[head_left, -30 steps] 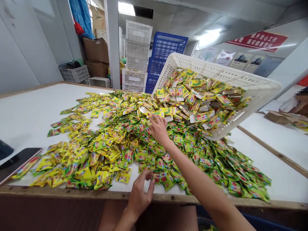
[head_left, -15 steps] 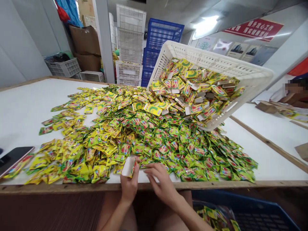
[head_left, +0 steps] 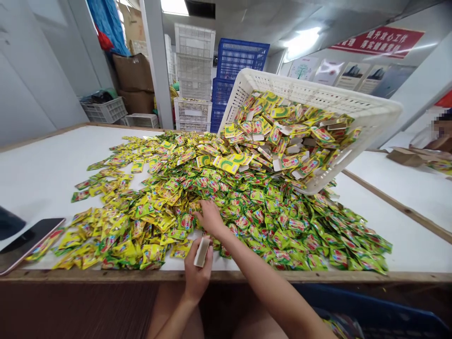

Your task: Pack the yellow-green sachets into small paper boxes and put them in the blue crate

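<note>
My left hand [head_left: 198, 273] is closed around a small cardboard box [head_left: 202, 252], near the front edge of the table. The box's open end faces up toward me and shows plain inner walls. Farther out, my right hand [head_left: 211, 219] reaches over the heap of small sachets [head_left: 261, 221], fingers stretched toward yellow packets and thumb apart. Its fingertips touch or nearly touch the heap, and I see nothing held in them. Green sachets lie mostly to the right, yellow ones [head_left: 148, 207] mostly to the left.
A tilted white crate [head_left: 374, 106] of small yellow boxes [head_left: 289, 136] rests at the back of the heap. A phone [head_left: 35, 240] and a dark object [head_left: 10, 223] are at left. A blue crate [head_left: 374, 306] sits below the table's wooden edge [head_left: 116, 276]. A person works at far right.
My right hand has moved forward from beside the box to the heap. My left hand has shifted slightly right and turned the box more upright. The dark object has come further into view.
</note>
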`<state>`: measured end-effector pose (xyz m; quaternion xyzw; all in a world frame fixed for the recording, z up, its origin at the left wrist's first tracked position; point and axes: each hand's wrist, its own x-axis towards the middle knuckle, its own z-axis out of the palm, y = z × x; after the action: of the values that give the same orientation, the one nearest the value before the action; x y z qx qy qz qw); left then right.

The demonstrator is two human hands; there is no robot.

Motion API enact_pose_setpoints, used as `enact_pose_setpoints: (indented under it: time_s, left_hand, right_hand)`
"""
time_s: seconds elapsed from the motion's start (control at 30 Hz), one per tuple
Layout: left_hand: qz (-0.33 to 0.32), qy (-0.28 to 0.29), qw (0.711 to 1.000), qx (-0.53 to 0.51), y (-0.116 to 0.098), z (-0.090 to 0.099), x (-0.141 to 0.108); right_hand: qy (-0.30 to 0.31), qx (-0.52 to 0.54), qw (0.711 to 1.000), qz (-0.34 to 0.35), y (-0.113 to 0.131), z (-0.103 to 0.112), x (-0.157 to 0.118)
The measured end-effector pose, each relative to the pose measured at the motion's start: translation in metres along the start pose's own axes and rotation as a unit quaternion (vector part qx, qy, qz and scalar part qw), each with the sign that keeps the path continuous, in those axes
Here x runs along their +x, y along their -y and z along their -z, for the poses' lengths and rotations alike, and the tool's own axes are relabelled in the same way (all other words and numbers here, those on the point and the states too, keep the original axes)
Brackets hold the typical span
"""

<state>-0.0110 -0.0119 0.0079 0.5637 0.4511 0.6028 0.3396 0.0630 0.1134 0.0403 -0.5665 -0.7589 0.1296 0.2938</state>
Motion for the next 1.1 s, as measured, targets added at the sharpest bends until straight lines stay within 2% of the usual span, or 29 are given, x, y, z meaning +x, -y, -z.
enact_pose_setpoints:
  time_s: [0.13, 0.27, 0.5, 0.57, 0.67, 0.73, 0.8, 0.87, 0.97, 1.03, 1.1]
  left_hand:
    - [0.000, 0.008, 1.000, 0.001, -0.001, 0.000, 0.000]
    - [0.010, 0.005, 1.000, 0.001, -0.001, 0.000, 0.001]
    - [0.058, 0.022, 0.998, -0.028, 0.001, 0.000, 0.006]
    - [0.065, 0.024, 0.997, -0.046, 0.002, 0.001, 0.008]
    - [0.081, 0.031, 0.993, -0.085, 0.006, 0.002, 0.011]
    - [0.111, 0.051, 0.986, -0.111, 0.008, 0.003, 0.013]
    - [0.134, 0.075, 0.981, -0.119, 0.010, 0.003, 0.013]
    - [0.136, 0.097, 0.979, -0.115, 0.010, 0.004, 0.013]
    - [0.133, 0.110, 0.977, -0.124, 0.008, 0.004, 0.014]
    - [0.147, 0.093, 0.974, -0.147, 0.008, 0.003, 0.014]
    - [0.157, 0.078, 0.970, -0.166, 0.009, 0.002, 0.015]
  right_hand:
    - [-0.006, 0.036, 0.999, -0.036, 0.003, -0.018, 0.020]
    - [0.012, 0.123, 0.991, -0.058, -0.007, -0.019, 0.017]
    - [-0.010, 0.288, 0.953, -0.090, -0.030, 0.024, -0.011]
    - [-0.007, 0.351, 0.931, -0.096, -0.033, 0.036, -0.026]
    - [0.031, 0.465, 0.879, -0.101, -0.034, 0.045, -0.052]
    - [0.064, 0.491, 0.863, -0.100, -0.031, 0.047, -0.067]
    - [0.083, 0.480, 0.869, -0.092, -0.027, 0.051, -0.078]
    - [0.078, 0.430, 0.896, -0.079, -0.027, 0.061, -0.082]
    - [-0.005, 0.311, 0.947, -0.087, -0.037, 0.088, -0.085]
    - [-0.078, 0.247, 0.960, -0.105, -0.050, 0.108, -0.089]
    - [-0.117, 0.211, 0.962, -0.126, -0.064, 0.122, -0.098]
